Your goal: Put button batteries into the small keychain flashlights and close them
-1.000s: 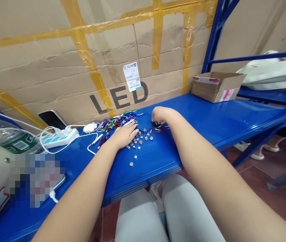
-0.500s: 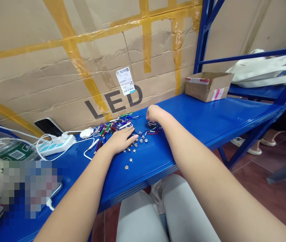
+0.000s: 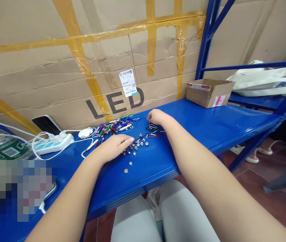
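Observation:
My left hand [image 3: 115, 147] rests low over the blue bench, fingers stretched out together beside scattered small silver round metal pieces [image 3: 136, 144]; its fingertips partly cover some of them. Behind it lies a pile of slim coloured metal tubes [image 3: 111, 128] in purple, red, green, blue and silver, some with clips. My right hand [image 3: 155, 117] is at the far side of the bench, fingers curled inward; whatever they may hold is hidden. Just below it on the bench are several carabiner clips [image 3: 153, 128], black, green and red.
A big taped cardboard box [image 3: 82, 77] stands behind the bench [image 3: 195, 124]. On the right is an open small carton [image 3: 208, 95]. At left are a power strip [image 3: 54, 144] with white cables, a phone [image 3: 47, 125] and a plastic bottle [image 3: 9, 144].
My left hand has drawn back left and its spread fingers have come together, uncovering more silver pieces. My right hand stays curled in nearly the same place. The view has shifted slightly.

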Demonstrator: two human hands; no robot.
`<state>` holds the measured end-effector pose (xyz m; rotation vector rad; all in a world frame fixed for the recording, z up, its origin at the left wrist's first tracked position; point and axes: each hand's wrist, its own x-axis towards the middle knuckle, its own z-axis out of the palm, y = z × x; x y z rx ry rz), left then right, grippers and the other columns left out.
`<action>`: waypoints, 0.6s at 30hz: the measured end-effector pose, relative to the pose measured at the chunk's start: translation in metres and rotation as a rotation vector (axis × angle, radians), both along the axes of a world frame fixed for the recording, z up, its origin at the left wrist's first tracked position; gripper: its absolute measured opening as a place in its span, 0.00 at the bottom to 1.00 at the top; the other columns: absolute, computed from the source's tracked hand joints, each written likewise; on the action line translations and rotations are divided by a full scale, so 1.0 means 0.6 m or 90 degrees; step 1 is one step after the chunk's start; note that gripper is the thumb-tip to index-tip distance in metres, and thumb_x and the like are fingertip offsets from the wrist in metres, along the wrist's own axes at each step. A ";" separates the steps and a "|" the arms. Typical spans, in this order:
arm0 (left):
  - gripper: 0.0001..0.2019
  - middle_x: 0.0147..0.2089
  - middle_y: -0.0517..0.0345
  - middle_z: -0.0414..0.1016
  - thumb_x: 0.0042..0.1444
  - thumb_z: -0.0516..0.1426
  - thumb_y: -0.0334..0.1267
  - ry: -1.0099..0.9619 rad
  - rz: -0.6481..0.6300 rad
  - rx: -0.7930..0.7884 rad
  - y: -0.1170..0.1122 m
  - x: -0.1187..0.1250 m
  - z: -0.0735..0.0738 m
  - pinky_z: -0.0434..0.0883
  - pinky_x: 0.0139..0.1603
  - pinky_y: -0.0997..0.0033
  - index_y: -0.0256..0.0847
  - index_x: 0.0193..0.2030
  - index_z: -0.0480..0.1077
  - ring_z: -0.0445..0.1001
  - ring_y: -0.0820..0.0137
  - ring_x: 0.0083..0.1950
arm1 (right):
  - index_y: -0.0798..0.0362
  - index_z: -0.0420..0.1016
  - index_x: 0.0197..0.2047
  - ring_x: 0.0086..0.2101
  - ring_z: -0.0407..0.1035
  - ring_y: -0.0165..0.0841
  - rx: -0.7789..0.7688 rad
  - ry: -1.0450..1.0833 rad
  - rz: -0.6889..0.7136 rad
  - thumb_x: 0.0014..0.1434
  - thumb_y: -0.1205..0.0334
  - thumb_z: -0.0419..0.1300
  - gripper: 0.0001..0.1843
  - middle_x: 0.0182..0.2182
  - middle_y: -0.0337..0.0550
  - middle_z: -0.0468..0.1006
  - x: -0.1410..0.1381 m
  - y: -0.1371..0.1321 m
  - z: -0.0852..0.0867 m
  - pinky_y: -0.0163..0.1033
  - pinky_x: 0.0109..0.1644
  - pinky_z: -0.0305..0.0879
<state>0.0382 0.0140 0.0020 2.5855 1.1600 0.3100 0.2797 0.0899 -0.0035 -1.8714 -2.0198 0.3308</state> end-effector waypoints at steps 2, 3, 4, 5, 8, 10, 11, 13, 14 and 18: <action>0.25 0.58 0.53 0.75 0.65 0.44 0.54 -0.021 0.003 0.036 0.007 -0.001 -0.002 0.63 0.65 0.56 0.43 0.52 0.75 0.70 0.58 0.60 | 0.55 0.83 0.42 0.44 0.75 0.40 -0.015 -0.012 -0.003 0.55 0.73 0.62 0.13 0.43 0.49 0.82 -0.002 -0.003 0.002 0.36 0.50 0.68; 0.24 0.58 0.53 0.75 0.65 0.44 0.53 -0.032 0.009 0.057 0.012 -0.002 -0.005 0.63 0.64 0.56 0.43 0.52 0.75 0.70 0.59 0.60 | 0.55 0.82 0.43 0.44 0.76 0.39 -0.024 -0.018 -0.004 0.55 0.73 0.61 0.14 0.43 0.48 0.82 -0.004 -0.005 0.003 0.35 0.49 0.68; 0.23 0.58 0.52 0.75 0.65 0.44 0.51 -0.040 0.017 0.076 0.018 -0.003 -0.007 0.63 0.64 0.56 0.42 0.52 0.74 0.70 0.59 0.60 | 0.56 0.82 0.44 0.44 0.76 0.38 -0.029 -0.021 -0.003 0.55 0.74 0.60 0.14 0.43 0.48 0.82 -0.006 -0.006 0.004 0.34 0.48 0.68; 0.23 0.58 0.51 0.75 0.65 0.44 0.50 -0.042 0.027 0.090 0.024 -0.003 -0.010 0.63 0.64 0.56 0.42 0.52 0.74 0.70 0.58 0.60 | 0.56 0.82 0.44 0.43 0.76 0.37 -0.032 -0.022 -0.001 0.56 0.74 0.60 0.14 0.43 0.48 0.82 -0.009 -0.007 0.005 0.33 0.48 0.68; 0.25 0.58 0.49 0.74 0.66 0.42 0.50 -0.023 0.077 0.093 0.042 -0.003 -0.015 0.63 0.64 0.55 0.39 0.54 0.73 0.71 0.57 0.60 | 0.57 0.82 0.45 0.44 0.76 0.35 -0.030 -0.024 0.003 0.57 0.74 0.59 0.15 0.43 0.48 0.82 -0.014 -0.008 0.006 0.31 0.48 0.67; 0.27 0.61 0.47 0.72 0.66 0.41 0.50 -0.007 0.112 0.075 0.052 -0.002 -0.018 0.62 0.64 0.54 0.37 0.57 0.71 0.69 0.57 0.62 | 0.57 0.82 0.46 0.44 0.76 0.35 -0.027 -0.024 0.003 0.58 0.73 0.57 0.15 0.44 0.48 0.82 -0.017 -0.008 0.005 0.30 0.47 0.67; 0.28 0.63 0.47 0.70 0.66 0.40 0.51 -0.001 0.121 0.067 0.057 -0.001 -0.020 0.61 0.65 0.55 0.37 0.59 0.69 0.67 0.57 0.63 | 0.57 0.81 0.46 0.44 0.76 0.34 -0.025 -0.023 0.003 0.59 0.72 0.57 0.15 0.44 0.48 0.82 -0.018 -0.008 0.005 0.30 0.47 0.67; 0.30 0.65 0.47 0.66 0.66 0.39 0.52 0.007 0.120 0.059 0.063 0.003 -0.024 0.58 0.67 0.56 0.37 0.62 0.67 0.64 0.57 0.66 | 0.57 0.81 0.47 0.45 0.75 0.34 -0.020 -0.022 0.002 0.59 0.72 0.57 0.15 0.45 0.48 0.82 -0.020 -0.009 0.004 0.29 0.46 0.67; 0.30 0.66 0.48 0.65 0.66 0.39 0.52 0.010 0.115 0.060 0.065 0.005 -0.026 0.57 0.68 0.56 0.37 0.62 0.67 0.63 0.58 0.67 | 0.57 0.81 0.47 0.45 0.75 0.34 -0.018 -0.022 0.002 0.59 0.71 0.57 0.15 0.45 0.48 0.82 -0.021 -0.008 0.003 0.29 0.46 0.67; 0.31 0.69 0.48 0.60 0.65 0.40 0.53 0.023 0.107 0.076 0.068 0.015 -0.033 0.52 0.70 0.52 0.37 0.65 0.63 0.58 0.57 0.70 | 0.59 0.81 0.47 0.46 0.75 0.34 -0.018 -0.020 0.001 0.58 0.72 0.58 0.15 0.45 0.49 0.81 -0.024 -0.008 0.001 0.29 0.48 0.66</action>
